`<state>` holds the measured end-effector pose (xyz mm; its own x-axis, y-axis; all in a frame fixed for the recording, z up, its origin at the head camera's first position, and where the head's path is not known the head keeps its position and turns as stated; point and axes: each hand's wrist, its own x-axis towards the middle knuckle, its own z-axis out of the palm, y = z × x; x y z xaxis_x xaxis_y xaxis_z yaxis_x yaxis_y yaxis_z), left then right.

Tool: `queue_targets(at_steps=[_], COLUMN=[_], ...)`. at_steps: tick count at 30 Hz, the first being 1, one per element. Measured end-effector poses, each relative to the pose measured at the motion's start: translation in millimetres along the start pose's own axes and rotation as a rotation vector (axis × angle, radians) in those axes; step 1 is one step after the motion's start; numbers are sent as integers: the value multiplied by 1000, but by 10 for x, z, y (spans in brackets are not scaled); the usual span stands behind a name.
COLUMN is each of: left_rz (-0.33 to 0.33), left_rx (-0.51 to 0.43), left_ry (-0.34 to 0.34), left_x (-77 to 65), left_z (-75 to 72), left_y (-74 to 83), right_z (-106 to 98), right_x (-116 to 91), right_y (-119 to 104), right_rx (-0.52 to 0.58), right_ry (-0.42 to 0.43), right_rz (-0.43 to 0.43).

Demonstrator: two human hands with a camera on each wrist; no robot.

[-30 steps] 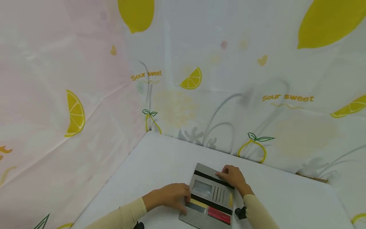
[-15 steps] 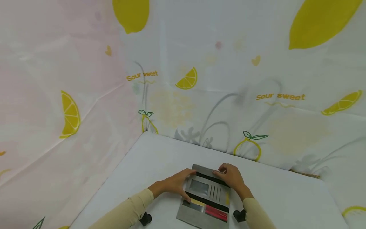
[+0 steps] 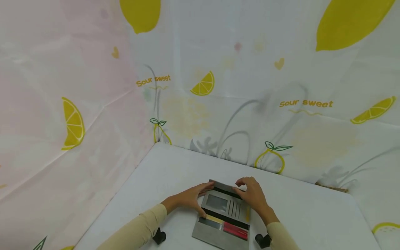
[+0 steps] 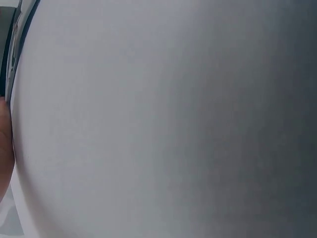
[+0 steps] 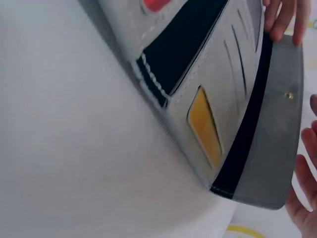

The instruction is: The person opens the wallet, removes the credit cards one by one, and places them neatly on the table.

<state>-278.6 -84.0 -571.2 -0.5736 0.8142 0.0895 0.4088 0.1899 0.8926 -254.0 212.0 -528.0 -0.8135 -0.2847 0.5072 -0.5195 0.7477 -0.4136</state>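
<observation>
A grey wallet (image 3: 231, 208) lies unfolded on the white table, with black bands, a clear window, several card slots and a top flap (image 5: 270, 114) bearing a small metal snap. Red (image 3: 235, 230) and dark inserts show in its lower pockets, and a yellow piece (image 5: 204, 128) in a side pocket. My left hand (image 3: 189, 199) holds the wallet's left side, thumb along the edge and fingertips over the flap's far left corner. At the flap's outer edge, the bent fingers of my right hand (image 3: 254, 194) grip it near the right end; the index finger arches up.
The white table (image 3: 297, 208) meets lemon-printed wall sheets (image 3: 218, 114) at the back and left. A small black object (image 3: 159, 237) shows beneath the left wrist, and another black object (image 3: 262, 240) beside the right wrist.
My left hand has moved up from the wallet's lower left to its far left corner. My right hand has stayed at the flap, its index finger lifting; the flap now tilts up more.
</observation>
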Motion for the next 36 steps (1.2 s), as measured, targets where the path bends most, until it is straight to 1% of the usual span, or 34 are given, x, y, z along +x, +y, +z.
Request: queue_targets(at_steps=[2,4,6,9,13,15,18,21,22,25,29,32,36], left_rz=[1,-7,-22,-63,-53,-21,28,44,44,23,0,6,13], left_rx=[17,99,181,289,305,264,137,15,-3,-9,25,39,21], left_ry=[-21,-31,-45,-59,-54,-48,-44,-37,-34,-30,-44,-40,-41], left_x=[-22,-51,-72,-108,-150,-170,-193,-210,-218,-246,-268,-260,-233], left_z=[-15,-35,-53,-73,-68,-56,-27,12,25,58,89,108,123], left_y=[1,32,65,112,96,83,73,74,75,94,137,168,208], right_z=[0,-2,-9,-5,37,69,128,187,200,218,211,211,219], right_x=[11,29,43,54,34,9,-42,-101,-118,-165,-189,-183,-170], right_y=[-49,-106,-181,-304,-435,-474,-498,-506,-511,-529,-546,-552,-562], right_rx=[19,48,97,185,287,325,361,374,375,378,353,366,404], right_ry=[37,50,35,-42,-181,-250,-343,-419,-440,-485,-493,-515,-577], right_rz=[-61,-101,-124,-142,-167,-161,-119,-74,-61,-30,-40,-27,0])
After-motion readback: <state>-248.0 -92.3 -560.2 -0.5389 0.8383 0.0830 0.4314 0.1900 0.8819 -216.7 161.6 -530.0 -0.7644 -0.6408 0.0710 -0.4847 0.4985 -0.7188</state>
